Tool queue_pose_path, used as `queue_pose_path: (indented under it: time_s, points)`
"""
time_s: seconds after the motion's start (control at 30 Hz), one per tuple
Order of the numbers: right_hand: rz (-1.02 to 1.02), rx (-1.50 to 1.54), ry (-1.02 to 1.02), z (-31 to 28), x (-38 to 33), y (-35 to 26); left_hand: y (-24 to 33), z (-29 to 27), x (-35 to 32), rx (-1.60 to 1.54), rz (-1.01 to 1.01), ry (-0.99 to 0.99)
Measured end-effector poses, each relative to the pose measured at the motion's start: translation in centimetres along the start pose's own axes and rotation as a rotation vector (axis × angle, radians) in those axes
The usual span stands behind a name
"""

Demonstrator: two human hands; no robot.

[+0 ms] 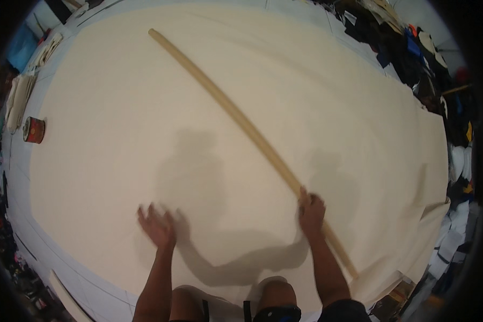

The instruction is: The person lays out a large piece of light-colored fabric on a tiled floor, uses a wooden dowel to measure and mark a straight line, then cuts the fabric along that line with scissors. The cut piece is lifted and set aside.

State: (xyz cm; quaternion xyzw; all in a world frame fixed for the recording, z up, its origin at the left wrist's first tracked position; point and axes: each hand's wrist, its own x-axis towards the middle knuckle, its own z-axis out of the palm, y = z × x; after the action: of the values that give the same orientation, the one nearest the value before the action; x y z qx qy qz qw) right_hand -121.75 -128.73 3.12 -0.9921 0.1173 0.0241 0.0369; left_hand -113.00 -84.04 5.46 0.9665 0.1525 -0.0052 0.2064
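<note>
A large cream sheet of fabric [107, 107] is spread over the floor in front of my knees. Diagonally across it lies a long tan tube or pole [241, 121], from the far left down to the near right. My right hand [311, 213] is closed around this pole toward its near end. Off to the left, my left hand [156, 224] hovers over the fabric with its fingers spread and nothing in them; it is slightly blurred. Shadows of my head and arms fall on the cloth.
A red and dark tin [35, 130] stands at the fabric's left edge, close to folded cream cloth [19, 99]. Piles of dark and coloured cloth [413, 64] line the right side. The sheet is creased at its right edge. A cardboard box [397, 295] sits at the near right.
</note>
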Motion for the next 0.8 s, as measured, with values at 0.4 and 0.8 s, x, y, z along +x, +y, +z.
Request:
queue_pose_path:
  time_s: [0.4,0.8]
  points:
    - [0.054,-0.003,0.097,-1.6,19.6,7.6,34.9,19.3,17.0,0.098,0.362,0.099]
    - [0.555,0.268,0.471,-7.0,37.8,26.8,38.1,19.0,16.4,0.252,0.278,-0.086]
